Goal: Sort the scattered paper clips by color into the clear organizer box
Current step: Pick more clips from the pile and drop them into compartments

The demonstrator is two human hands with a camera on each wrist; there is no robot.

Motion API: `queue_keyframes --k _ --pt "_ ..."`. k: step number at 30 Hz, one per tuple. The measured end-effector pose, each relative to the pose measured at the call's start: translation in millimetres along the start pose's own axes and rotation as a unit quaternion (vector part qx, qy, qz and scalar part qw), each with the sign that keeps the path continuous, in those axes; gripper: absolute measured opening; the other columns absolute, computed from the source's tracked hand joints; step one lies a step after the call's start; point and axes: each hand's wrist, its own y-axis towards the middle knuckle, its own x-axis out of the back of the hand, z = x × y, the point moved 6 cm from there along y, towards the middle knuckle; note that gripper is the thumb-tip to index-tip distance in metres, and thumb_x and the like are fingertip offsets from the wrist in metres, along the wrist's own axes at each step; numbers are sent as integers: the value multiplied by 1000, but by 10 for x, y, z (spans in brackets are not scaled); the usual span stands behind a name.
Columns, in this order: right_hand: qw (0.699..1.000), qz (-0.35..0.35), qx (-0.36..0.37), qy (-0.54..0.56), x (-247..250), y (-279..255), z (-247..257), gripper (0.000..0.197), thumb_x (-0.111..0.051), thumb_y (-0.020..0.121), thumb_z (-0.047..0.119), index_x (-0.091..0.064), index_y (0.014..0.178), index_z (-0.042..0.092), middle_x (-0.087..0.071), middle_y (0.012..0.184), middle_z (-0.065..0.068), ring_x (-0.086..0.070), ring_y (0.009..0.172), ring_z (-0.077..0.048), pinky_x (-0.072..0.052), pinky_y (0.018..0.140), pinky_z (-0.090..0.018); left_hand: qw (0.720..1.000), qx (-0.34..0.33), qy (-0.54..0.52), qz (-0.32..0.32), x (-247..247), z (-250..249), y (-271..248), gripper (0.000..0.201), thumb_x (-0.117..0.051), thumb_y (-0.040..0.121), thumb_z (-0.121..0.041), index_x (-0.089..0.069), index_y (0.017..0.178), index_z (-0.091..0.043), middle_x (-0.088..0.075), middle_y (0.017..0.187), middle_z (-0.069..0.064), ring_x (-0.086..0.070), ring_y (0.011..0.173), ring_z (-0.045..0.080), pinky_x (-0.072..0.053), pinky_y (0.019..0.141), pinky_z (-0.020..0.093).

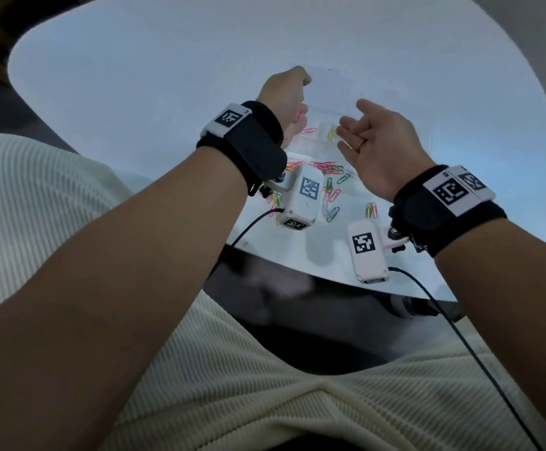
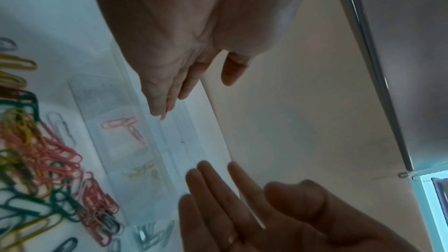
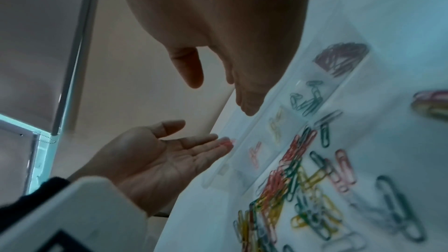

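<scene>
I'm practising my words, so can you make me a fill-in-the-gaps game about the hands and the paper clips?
1. The left hand pinches a ___ clip above the box.
2. The right hand holds ___.
3. In the box, the compartment beside the pink clips holds ___ ones.
4. The unsorted pile lies on the white ___.

Missing words: pink; nothing; yellow; table.
</scene>
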Motion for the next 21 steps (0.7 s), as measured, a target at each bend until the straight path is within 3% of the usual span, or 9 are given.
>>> queue_keyframes --k 2,3,5,8,10,13,16,18,21 --pt "1000 0 24 -8 133 -43 35 50 -47 92 6 -45 141 9 -61 116 -13 -55 125 -24 -44 107 -36 999 10 38 7 -12 42 11 13 -46 94 -21 -43 90 -9 -38 88 10 -38 81 23 -41 72 28" --pt "999 -3 30 -19 211 -67 44 48 -47 91 6 -47 139 11 -62 114 -10 -58 121 -19 -45 105 -36 998 9 53 11 -20 57 20 16 -45 94 -22 -42 82 -11 -37 80 7 -37 72 21 -40 67 25" --pt "998 -17 39 -48 357 -119 49 42 -47 91 9 -54 132 14 -66 115 -10 -63 114 -18 -49 101 -35 997 -4 81 15 -36 68 9 24 -45 94 -21 -37 72 -15 -30 67 1 -29 58 18 -39 59 24" --pt "991 -31 50 -119 542 -161 32 29 -47 94 16 -64 117 15 -71 108 -7 -69 104 -21 -55 92 -34 990 -54 124 26 -119 -19 -120 7 -47 93 -18 -48 90 -12 -44 79 5 -40 67 20 -45 68 28" --pt "981 -37 61 -181 646 -172 -2 23 -51 92 15 -68 107 14 -73 99 -5 -72 92 -22 -57 87 -36 976 -114 181 39 -213 -97 -239 8 -50 90 -13 -56 94 -9 -56 82 8 -50 67 21 -48 65 27" --pt "951 -59 87 -289 755 -194 -90 13 -58 89 12 -70 95 15 -73 86 -4 -69 71 -17 -58 75 -35 923 -202 325 44 -353 -92 -399 11 -53 85 -6 -64 90 -7 -65 73 5 -58 59 16 -48 56 20" --pt "895 -46 112 -430 746 -186 -232 7 -67 86 17 -73 91 16 -72 81 -4 -64 64 -13 -54 64 -26 852 -230 466 60 -454 142 -435 10 -61 80 -9 -69 84 -12 -65 67 -5 -61 59 10 -46 55 18" --pt "839 -39 122 -529 730 -159 -331 8 -70 85 22 -75 91 19 -70 82 -2 -65 72 -14 -53 67 -21 798 -231 552 64 -475 368 -406 10 -64 78 -11 -71 84 -15 -58 67 -15 -59 69 9 -42 62 17" --pt "790 -101 126 -591 833 -100 -361 8 -70 83 20 -76 89 21 -73 91 -3 -67 87 -21 -56 81 -32 738 -241 627 66 -442 714 -320 14 -64 79 -13 -70 91 -18 -60 83 -10 -60 89 14 -44 74 22"
